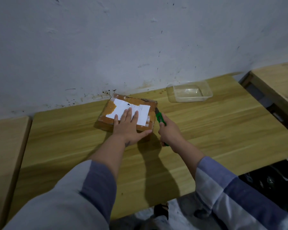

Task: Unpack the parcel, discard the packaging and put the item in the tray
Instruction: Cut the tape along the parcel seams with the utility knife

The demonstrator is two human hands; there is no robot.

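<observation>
We see two bare forearms reaching out of loose sleeves pushed up toward the elbows. Each sleeve is pale grey-white with broad bands of muted blue; the left sleeve (83,193) shows one, the right sleeve (231,188) several.

The left hand (129,126) lay flat with fingers spread and straight, both forearms stretched forward, while the right hand (170,132) was curled in a fist-like grip.

parcel (128,112): brown, white label | knife (160,118): green | tray (189,92): clear | table (206,130): light wood grain
</observation>
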